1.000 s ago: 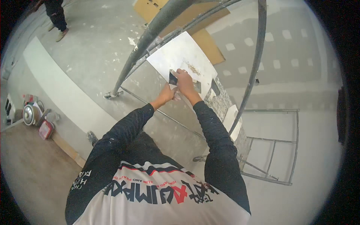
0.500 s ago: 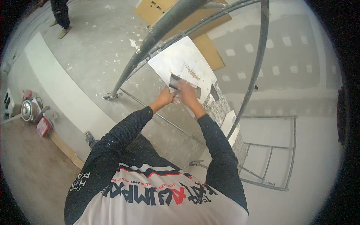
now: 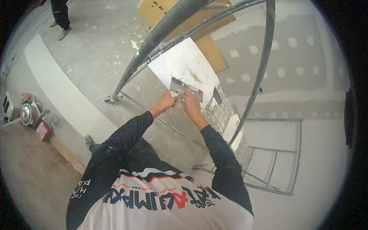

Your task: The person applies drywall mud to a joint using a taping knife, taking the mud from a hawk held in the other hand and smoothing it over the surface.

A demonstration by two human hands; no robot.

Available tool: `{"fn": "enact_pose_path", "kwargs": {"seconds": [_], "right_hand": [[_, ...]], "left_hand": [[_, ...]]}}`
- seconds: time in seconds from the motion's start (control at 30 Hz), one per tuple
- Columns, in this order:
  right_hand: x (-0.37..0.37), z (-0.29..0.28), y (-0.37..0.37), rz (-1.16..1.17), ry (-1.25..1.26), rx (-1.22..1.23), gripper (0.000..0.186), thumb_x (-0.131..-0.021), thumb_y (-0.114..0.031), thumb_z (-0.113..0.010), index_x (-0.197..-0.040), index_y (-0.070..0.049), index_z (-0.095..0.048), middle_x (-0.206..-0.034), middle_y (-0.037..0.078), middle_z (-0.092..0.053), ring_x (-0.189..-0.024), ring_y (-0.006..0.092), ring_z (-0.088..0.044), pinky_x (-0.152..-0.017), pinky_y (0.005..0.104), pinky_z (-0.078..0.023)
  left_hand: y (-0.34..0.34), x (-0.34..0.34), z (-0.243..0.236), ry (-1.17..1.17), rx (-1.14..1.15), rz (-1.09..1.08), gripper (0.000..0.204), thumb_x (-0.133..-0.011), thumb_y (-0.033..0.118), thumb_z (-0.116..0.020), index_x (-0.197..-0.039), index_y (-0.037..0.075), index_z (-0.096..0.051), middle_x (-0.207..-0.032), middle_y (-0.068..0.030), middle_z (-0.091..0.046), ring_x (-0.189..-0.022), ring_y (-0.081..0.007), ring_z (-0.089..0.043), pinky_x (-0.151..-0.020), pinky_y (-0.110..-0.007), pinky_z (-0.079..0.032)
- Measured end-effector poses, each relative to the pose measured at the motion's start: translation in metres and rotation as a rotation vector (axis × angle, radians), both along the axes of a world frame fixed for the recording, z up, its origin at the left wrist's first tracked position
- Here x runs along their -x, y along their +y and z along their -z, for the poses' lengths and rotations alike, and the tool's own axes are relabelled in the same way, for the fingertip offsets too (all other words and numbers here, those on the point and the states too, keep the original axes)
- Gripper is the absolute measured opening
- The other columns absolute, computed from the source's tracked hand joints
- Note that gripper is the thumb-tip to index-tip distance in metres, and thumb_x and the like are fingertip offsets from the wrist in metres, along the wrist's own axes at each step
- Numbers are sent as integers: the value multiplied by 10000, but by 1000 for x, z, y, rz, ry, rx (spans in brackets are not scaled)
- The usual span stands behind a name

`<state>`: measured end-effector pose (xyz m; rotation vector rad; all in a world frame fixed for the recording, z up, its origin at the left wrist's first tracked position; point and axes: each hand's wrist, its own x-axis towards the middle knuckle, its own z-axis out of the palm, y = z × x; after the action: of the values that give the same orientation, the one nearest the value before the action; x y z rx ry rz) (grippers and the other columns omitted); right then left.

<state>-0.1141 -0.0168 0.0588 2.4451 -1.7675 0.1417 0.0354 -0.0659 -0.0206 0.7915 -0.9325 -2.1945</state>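
Observation:
A broad flat scraper (image 3: 188, 87), its grey metal blade smeared with putty along the far edge, is tilted over a white board (image 3: 184, 57). My left hand (image 3: 165, 102) is closed at the blade's near left edge, gripping it, with whitish smears at the fingertips. Close beside it, my right hand (image 3: 193, 104) has its fingers curled together at the near edge of the blade. Whatever lies between the right fingers is hidden. Brown and white crumbs of putty dot the board. Another dark flat blade (image 3: 217, 96) lies at the board's right side, on a speckled plank (image 3: 220, 113).
Thick metal scaffold tubes (image 3: 153, 42) rise on the left and right of the board. A gray scaffold frame (image 3: 295, 153) stands at the right wall. A long pale panel (image 3: 61, 80), a lidded pot (image 3: 27, 114) and a red-rimmed container (image 3: 43, 131) lie left. A person's legs (image 3: 60, 15) show at far left.
My right hand has drawn back toward me across the scraper, uncovering more of its blade and the putty on it. My left hand stays nearly in place.

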Motion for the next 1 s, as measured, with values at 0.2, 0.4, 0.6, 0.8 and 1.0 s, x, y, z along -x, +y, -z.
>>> {"fn": "enact_pose_path", "kwargs": {"seconds": [0.2,0.4,0.6,0.8,1.0], "right_hand": [[25,-11,-38,108,37,-12,386,-735,31,-609,-1088,-73,-724,-1020,121,-644,-971,361,-625,-815,477,-524],[42,-3,-19,37,69,37,344,-737,37,-614,-1040,-80,-730,-983,120,-652,-983,347,-631,-817,459,-527],[29,-4,-24,-1,152,54,360,-749,43,-599,-1062,-67,-738,-998,130,-650,-979,363,-628,-852,461,-540],[9,-11,-30,154,61,31,223,-788,32,-575,-929,-77,-709,-954,128,-667,-942,394,-646,-804,495,-546],[22,-11,-38,168,77,-30,254,-764,34,-648,-988,-63,-718,-994,155,-629,-933,385,-633,-820,507,-534]], "left_hand": [[14,-10,-21,-49,76,-64,306,-977,45,-606,-1191,-138,-488,-972,-222,-698,-618,-282,-734,-488,-368,-608],[16,0,-32,-97,51,-117,269,-984,37,-591,-1164,-123,-473,-950,-239,-699,-624,-283,-738,-465,-367,-599],[0,3,-8,-84,40,-112,339,-973,141,-661,-1140,-121,-524,-880,-177,-708,-653,-241,-707,-526,-366,-590],[11,2,6,-57,43,-128,321,-967,121,-651,-1126,-138,-546,-878,-182,-699,-649,-241,-706,-531,-370,-597],[2,7,0,-149,74,-164,318,-995,100,-614,-1190,-139,-539,-873,-191,-700,-654,-258,-724,-541,-368,-616]]}}
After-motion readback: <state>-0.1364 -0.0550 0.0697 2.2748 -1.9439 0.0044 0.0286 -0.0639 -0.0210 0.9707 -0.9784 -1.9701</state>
